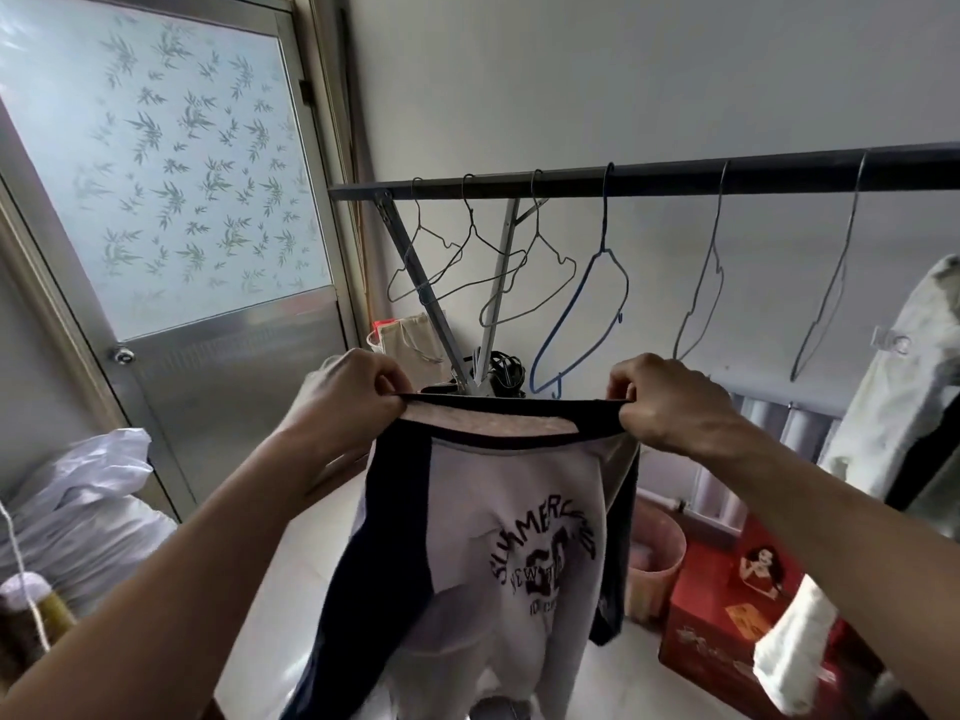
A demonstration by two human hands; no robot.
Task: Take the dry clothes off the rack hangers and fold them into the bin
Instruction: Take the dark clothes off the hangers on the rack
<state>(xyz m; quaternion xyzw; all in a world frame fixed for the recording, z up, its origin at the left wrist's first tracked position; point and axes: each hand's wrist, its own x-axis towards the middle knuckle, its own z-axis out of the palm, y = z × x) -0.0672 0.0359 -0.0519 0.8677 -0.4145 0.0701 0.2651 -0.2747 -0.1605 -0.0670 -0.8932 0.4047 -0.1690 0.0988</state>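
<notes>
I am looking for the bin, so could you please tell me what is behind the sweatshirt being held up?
Behind the sweatshirt, a pink basket shows at its right edge, beside a red box. Whatever sits directly behind the cloth is covered.

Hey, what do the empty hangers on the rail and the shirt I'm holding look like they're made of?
Hangers: thin bent wire, probably metal; most look bare grey, one blue hanger seems coated. Shirt: soft knit fabric, likely cotton, matte white with dark sleeves and printed lettering; it drapes and stretches between the left hand and right hand pinching the collar.
</notes>
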